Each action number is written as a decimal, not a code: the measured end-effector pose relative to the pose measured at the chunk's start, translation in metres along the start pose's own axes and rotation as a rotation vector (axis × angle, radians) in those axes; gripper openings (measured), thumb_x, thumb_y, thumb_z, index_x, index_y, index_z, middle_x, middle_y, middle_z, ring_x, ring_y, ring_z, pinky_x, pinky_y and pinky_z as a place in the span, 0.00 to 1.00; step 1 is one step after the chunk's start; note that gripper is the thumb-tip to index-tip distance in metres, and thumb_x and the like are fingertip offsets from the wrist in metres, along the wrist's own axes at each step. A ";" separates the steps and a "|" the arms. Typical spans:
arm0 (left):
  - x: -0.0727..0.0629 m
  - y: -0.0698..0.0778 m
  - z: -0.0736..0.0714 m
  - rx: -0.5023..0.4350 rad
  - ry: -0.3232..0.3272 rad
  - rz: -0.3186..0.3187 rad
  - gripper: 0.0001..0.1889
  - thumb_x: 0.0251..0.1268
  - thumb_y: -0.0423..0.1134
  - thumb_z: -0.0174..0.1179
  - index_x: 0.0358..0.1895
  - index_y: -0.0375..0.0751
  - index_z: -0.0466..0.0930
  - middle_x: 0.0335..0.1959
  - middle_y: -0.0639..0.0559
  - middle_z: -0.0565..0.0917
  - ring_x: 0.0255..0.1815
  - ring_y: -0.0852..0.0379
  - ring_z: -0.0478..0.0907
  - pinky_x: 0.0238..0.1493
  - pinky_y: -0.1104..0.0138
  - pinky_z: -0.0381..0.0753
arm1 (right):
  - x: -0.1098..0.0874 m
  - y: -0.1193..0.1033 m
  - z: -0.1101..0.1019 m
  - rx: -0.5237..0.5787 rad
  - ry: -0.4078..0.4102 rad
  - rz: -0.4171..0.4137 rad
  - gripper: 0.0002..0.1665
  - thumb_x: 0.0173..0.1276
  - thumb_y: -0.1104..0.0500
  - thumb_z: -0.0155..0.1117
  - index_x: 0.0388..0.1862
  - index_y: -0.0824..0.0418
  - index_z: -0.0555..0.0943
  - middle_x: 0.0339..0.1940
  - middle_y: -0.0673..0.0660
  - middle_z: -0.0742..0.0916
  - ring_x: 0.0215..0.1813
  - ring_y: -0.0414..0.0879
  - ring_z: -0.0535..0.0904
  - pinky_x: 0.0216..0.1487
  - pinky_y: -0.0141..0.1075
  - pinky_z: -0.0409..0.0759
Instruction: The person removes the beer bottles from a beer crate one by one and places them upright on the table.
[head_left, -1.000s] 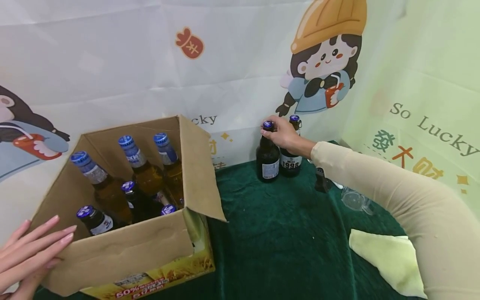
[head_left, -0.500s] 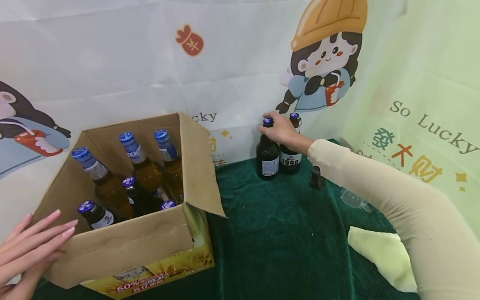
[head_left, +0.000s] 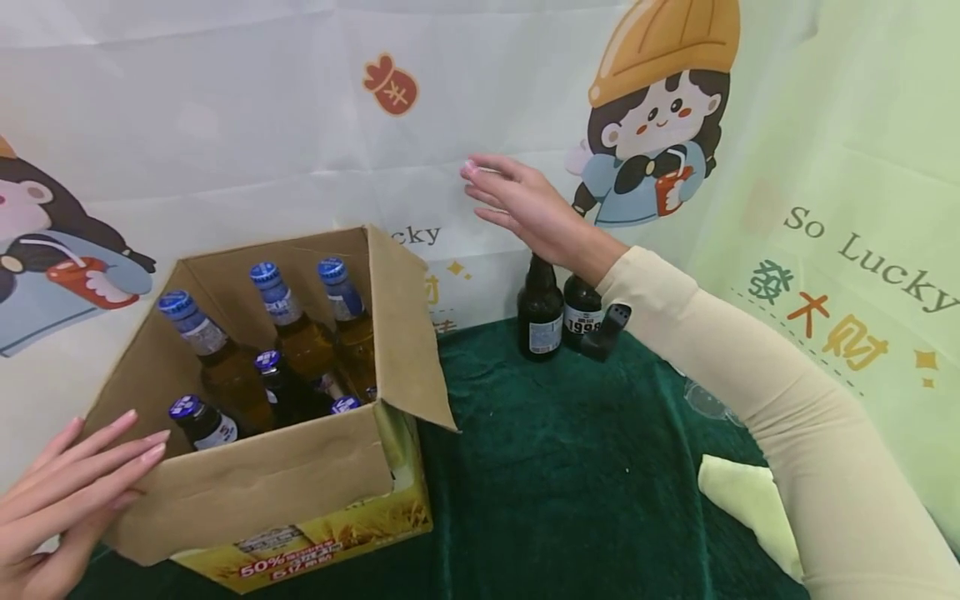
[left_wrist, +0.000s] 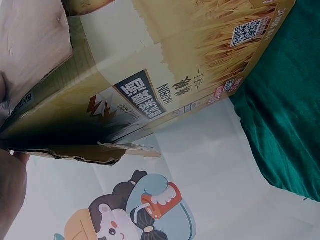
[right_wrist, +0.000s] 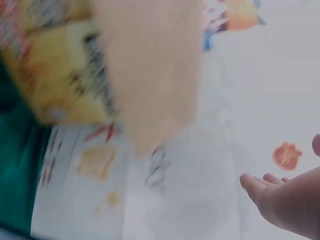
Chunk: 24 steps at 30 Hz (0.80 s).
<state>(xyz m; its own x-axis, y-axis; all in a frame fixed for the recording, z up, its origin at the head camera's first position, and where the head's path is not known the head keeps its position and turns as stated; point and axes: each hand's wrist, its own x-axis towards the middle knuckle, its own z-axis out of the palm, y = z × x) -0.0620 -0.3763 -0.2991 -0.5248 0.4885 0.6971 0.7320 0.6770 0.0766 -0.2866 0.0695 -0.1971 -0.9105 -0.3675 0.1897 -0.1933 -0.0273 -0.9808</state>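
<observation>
My left hand (head_left: 71, 492) rests on the front left corner of the open cardboard box (head_left: 262, 492), its fingers lying straight over the flap. Inside the box stand several bottles: tall ones with light blue caps, such as the amber bottle (head_left: 303, 342) at the back, and shorter dark ones with deep blue caps, such as the dark bottle (head_left: 213, 427) in front. My right hand (head_left: 536, 208) is in the air with its fingers extended, holding nothing. It hides the tops of two dark beer bottles, one with a pale label (head_left: 543, 337) and one marked 1998 (head_left: 582, 321).
Dark green cloth (head_left: 555, 483) covers the table. To the right lie a pale yellow cloth (head_left: 750, 504) and a clear glass item (head_left: 708, 400), partly behind the sleeve. A side flap (head_left: 408, 325) of the box sticks out to the right. Printed sheets (head_left: 225, 125) hang behind.
My right hand has let go of the left dark beer bottle's neck and risen up and leftward with fingers extended. That bottle now stands beside the 1998 one. The left hand stays on the box.
</observation>
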 end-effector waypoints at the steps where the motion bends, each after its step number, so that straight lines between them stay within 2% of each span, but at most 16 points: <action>1: 0.000 0.000 0.000 0.001 -0.002 -0.001 0.29 0.79 0.53 0.46 0.58 0.31 0.83 0.70 0.75 0.71 0.80 0.61 0.61 0.86 0.60 0.44 | 0.000 -0.004 0.004 0.059 -0.023 0.004 0.36 0.81 0.49 0.52 0.82 0.56 0.56 0.80 0.54 0.69 0.79 0.45 0.66 0.79 0.40 0.68; 3: 0.000 0.000 0.000 0.002 0.006 0.012 0.27 0.78 0.53 0.46 0.59 0.33 0.83 0.70 0.74 0.71 0.80 0.61 0.61 0.86 0.60 0.44 | -0.001 -0.012 0.014 0.136 -0.069 0.006 0.35 0.82 0.50 0.50 0.82 0.57 0.56 0.80 0.55 0.69 0.79 0.46 0.67 0.79 0.40 0.70; 6: 0.000 -0.001 0.000 0.009 0.000 0.012 0.26 0.78 0.53 0.46 0.61 0.38 0.82 0.70 0.74 0.71 0.80 0.61 0.61 0.86 0.60 0.44 | -0.001 -0.021 0.031 0.176 -0.145 -0.002 0.33 0.83 0.51 0.49 0.81 0.59 0.58 0.79 0.57 0.70 0.78 0.47 0.68 0.78 0.40 0.71; 10: 0.000 0.000 -0.001 0.020 -0.021 0.003 0.26 0.79 0.53 0.45 0.62 0.38 0.82 0.71 0.75 0.70 0.81 0.62 0.59 0.86 0.61 0.43 | 0.000 -0.033 0.056 0.163 -0.260 -0.023 0.31 0.84 0.52 0.46 0.80 0.61 0.61 0.78 0.57 0.72 0.77 0.49 0.70 0.76 0.40 0.73; 13: 0.000 0.001 -0.001 0.021 -0.027 0.009 0.27 0.80 0.53 0.44 0.60 0.34 0.83 0.71 0.75 0.69 0.81 0.62 0.59 0.86 0.60 0.43 | 0.002 -0.043 0.076 0.131 -0.350 -0.017 0.30 0.84 0.53 0.46 0.80 0.60 0.61 0.76 0.56 0.74 0.76 0.48 0.71 0.75 0.38 0.74; 17: 0.001 0.002 -0.002 0.019 -0.027 0.017 0.28 0.80 0.52 0.44 0.59 0.32 0.83 0.72 0.74 0.68 0.81 0.61 0.58 0.86 0.59 0.42 | 0.005 -0.057 0.106 -0.008 -0.473 0.005 0.29 0.83 0.52 0.48 0.78 0.57 0.64 0.74 0.52 0.77 0.73 0.44 0.75 0.72 0.34 0.77; 20: 0.000 0.002 -0.003 0.029 -0.037 0.012 0.26 0.80 0.53 0.43 0.63 0.40 0.81 0.72 0.76 0.68 0.82 0.62 0.58 0.87 0.60 0.42 | 0.009 -0.063 0.130 -0.153 -0.589 0.016 0.29 0.82 0.51 0.50 0.78 0.55 0.65 0.72 0.49 0.78 0.70 0.39 0.76 0.68 0.29 0.79; 24: 0.004 0.000 -0.004 0.038 -0.049 0.028 0.27 0.81 0.53 0.42 0.62 0.39 0.81 0.73 0.75 0.67 0.82 0.61 0.58 0.86 0.61 0.42 | 0.017 -0.067 0.162 -0.361 -0.724 0.045 0.29 0.79 0.49 0.55 0.76 0.49 0.67 0.70 0.44 0.77 0.69 0.35 0.76 0.64 0.27 0.79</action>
<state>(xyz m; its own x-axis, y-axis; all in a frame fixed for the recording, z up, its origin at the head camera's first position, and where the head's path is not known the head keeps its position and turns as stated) -0.0620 -0.3762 -0.2939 -0.5254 0.5337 0.6627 0.7305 0.6822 0.0298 -0.2298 -0.0852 -0.1352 -0.4813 -0.8752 -0.0482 -0.3811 0.2584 -0.8877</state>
